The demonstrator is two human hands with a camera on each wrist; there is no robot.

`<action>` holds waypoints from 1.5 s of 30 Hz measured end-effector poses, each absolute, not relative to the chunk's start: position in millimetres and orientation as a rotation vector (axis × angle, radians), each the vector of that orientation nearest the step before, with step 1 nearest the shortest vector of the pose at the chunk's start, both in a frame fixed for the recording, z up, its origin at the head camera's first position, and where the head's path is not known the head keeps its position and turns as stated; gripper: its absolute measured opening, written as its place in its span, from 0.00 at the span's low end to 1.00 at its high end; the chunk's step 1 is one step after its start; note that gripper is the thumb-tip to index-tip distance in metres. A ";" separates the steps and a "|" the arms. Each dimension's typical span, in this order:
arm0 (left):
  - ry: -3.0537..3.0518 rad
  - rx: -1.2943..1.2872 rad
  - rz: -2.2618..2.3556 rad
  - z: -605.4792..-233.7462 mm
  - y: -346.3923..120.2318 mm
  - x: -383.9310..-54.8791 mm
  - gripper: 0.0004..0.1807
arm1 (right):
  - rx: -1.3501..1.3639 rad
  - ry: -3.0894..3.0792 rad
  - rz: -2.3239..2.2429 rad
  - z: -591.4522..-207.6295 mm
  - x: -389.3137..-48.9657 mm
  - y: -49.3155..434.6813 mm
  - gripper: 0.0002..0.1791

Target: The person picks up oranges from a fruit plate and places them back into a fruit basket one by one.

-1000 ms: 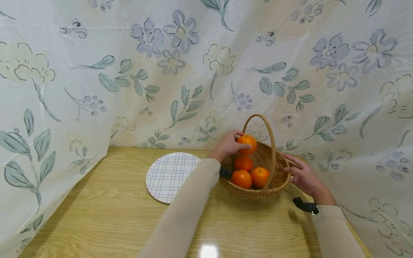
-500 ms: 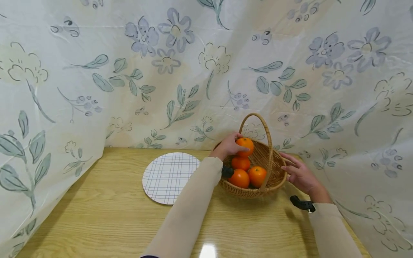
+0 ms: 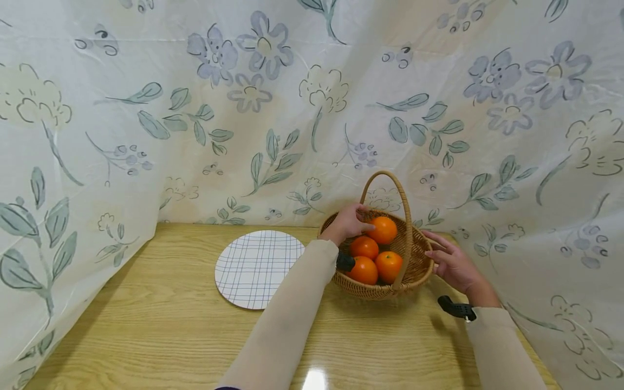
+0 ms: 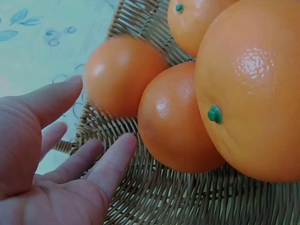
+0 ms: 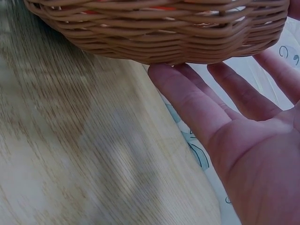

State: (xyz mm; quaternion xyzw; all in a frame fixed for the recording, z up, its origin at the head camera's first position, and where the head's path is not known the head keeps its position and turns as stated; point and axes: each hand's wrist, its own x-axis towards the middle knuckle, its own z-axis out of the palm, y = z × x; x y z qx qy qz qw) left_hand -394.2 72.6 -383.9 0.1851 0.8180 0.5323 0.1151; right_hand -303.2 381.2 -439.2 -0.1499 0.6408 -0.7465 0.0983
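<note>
In the head view the wicker basket (image 3: 375,292) stands at the back right of the table with several oranges in it. My left hand (image 3: 347,221) reaches in over its left side. Beside my fingers lies the rearmost orange (image 3: 382,231); the others sit closer to the front. In the left wrist view my left hand (image 4: 61,164) is spread, holding nothing, with one fingertip right at an orange (image 4: 124,75). My right hand (image 3: 455,265) touches the basket's right rim. Its fingers look nearly straight in the right wrist view, their tips partly hidden behind the wicker edge (image 5: 187,37).
A round white mat with a blue check (image 3: 263,271) lies left of the basket, partly under my left forearm. The basket's tall handle (image 3: 405,211) arches over the oranges. A floral cloth (image 3: 292,108) hangs behind and on both sides of the wooden table (image 3: 170,336).
My left hand has let go of the orange it held; that orange has come down to the right, in the back of the basket. My right hand stays at the rim.
</note>
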 end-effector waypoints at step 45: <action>2.332 0.712 1.785 -364.1 -3.1 -366.8 0.19 | -0.318 2.252 -2.218 -436.0 -301.0 379.6 0.29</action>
